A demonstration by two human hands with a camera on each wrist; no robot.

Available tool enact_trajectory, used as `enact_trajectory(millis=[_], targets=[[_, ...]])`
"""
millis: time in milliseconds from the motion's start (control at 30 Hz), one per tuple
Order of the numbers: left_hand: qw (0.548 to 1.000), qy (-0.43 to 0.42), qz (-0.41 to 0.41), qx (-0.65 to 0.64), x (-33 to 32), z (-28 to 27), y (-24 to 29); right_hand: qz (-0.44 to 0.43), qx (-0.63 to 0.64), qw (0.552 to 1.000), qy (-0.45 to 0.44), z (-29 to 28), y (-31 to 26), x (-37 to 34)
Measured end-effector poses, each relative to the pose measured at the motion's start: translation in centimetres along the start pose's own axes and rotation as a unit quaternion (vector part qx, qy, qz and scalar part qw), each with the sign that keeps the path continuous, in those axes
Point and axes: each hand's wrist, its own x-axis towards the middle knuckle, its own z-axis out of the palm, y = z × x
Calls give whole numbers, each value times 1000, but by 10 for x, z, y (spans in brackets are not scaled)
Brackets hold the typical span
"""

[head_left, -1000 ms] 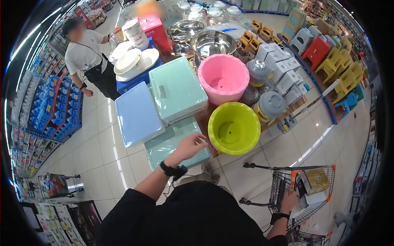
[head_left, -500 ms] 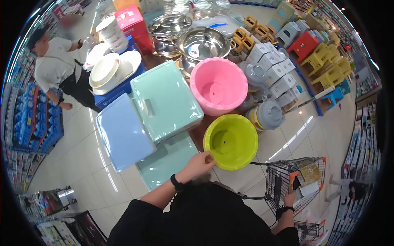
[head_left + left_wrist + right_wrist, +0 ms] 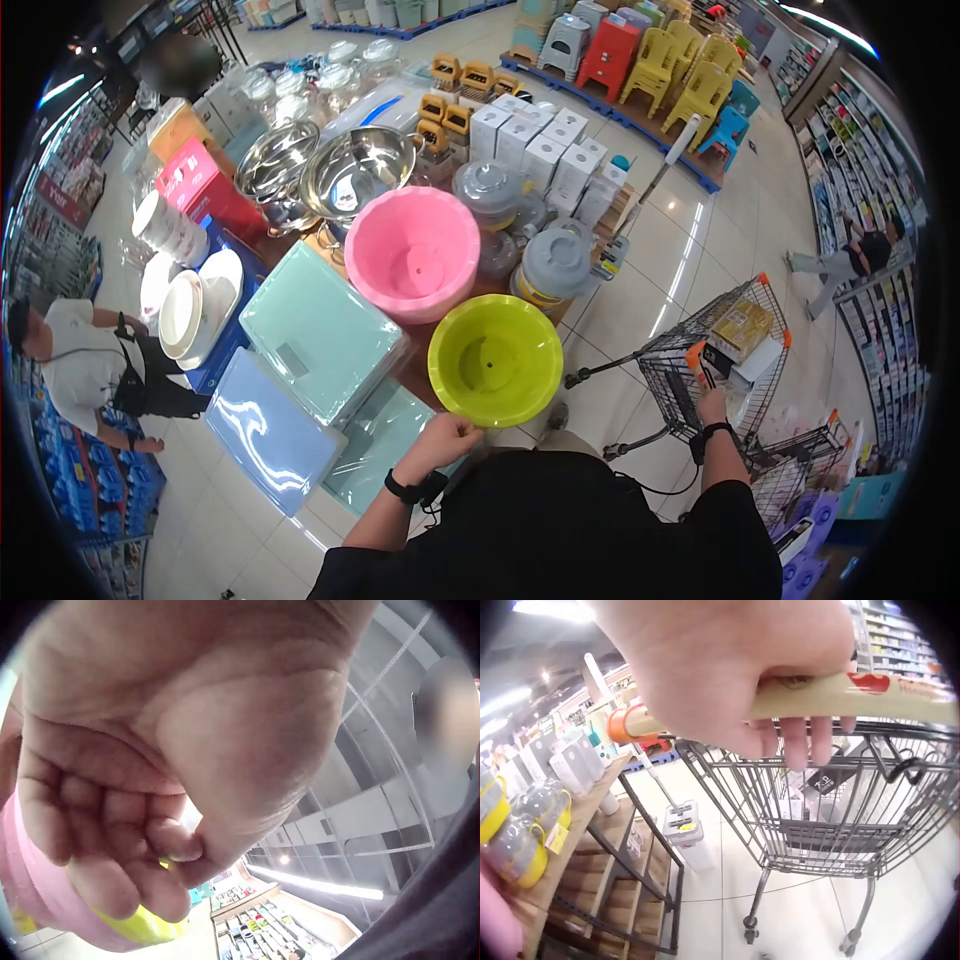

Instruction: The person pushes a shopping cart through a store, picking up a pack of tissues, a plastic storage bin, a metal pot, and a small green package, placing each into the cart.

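My left hand (image 3: 437, 446) hovers at the near rim of a lime green tub (image 3: 492, 365), fingers loosely curled. In the left wrist view the thumb and forefinger tips come close together, with nothing visible in the palm and the lime tub behind the fingers. A pink tub (image 3: 412, 252) stands just beyond the green one. On the right, my right hand (image 3: 711, 406) grips the handle (image 3: 907, 699) of a wire shopping cart (image 3: 832, 834). A gold box (image 3: 741, 330) lies in its basket.
Green lidded storage boxes (image 3: 318, 330) and a blue lid (image 3: 270, 425) sit left of the tubs. Steel pots (image 3: 358, 165), grey jars (image 3: 556, 262) and white boxes (image 3: 545, 160) fill the display behind. A person (image 3: 90, 365) stands at left. A second cart (image 3: 790, 480) is at lower right.
The head view has turned right, sliding the display leftward. My left hand has moved from over the storage boxes to the green tub's near rim. The right hand keeps its grip on the cart.
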Motion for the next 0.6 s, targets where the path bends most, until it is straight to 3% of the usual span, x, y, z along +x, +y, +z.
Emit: enact_trajectory(millis=[67,200,267,400,600], targets=[[997,-40,23,57,1,3,5,-35,-6,996,77,-26,-27,-26],[981,-30,56,182,3,23,23,-40,-35,996,70,-23,-23,-7],[969,-81,53,225,8,36,35,-90,-20,989,114,-25,-22,0],[955,-93,81,270,23,75,54,-114,-10,981,156,-24,-14,28],[939,-149,79,301,65,144,112,-124,46,985,110,-48,-5,72]])
